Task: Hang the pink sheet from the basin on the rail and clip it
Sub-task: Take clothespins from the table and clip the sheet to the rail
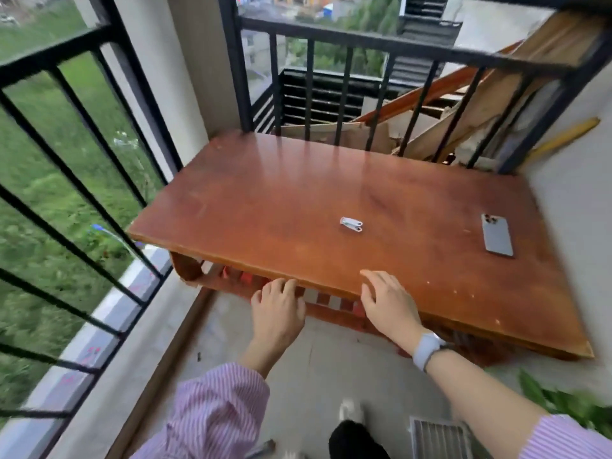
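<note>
A small pale clip [351, 224] lies on the middle of the brown wooden table [265, 207]. The black balcony rail [381, 44] runs behind the table and along the left side. My left hand [278, 308] hovers at the table's front edge with fingers loosely curled, holding nothing. My right hand [385, 301], with a pale watch on the wrist, rests over the same edge, fingers relaxed and empty. No pink sheet or basin is in view.
A grey phone [496, 235] lies face down at the table's right side. Wooden boards [480, 104] lean behind the far rail. A floor grate [440, 438] and green leaves [563, 402] sit at lower right. Concrete floor lies below my arms.
</note>
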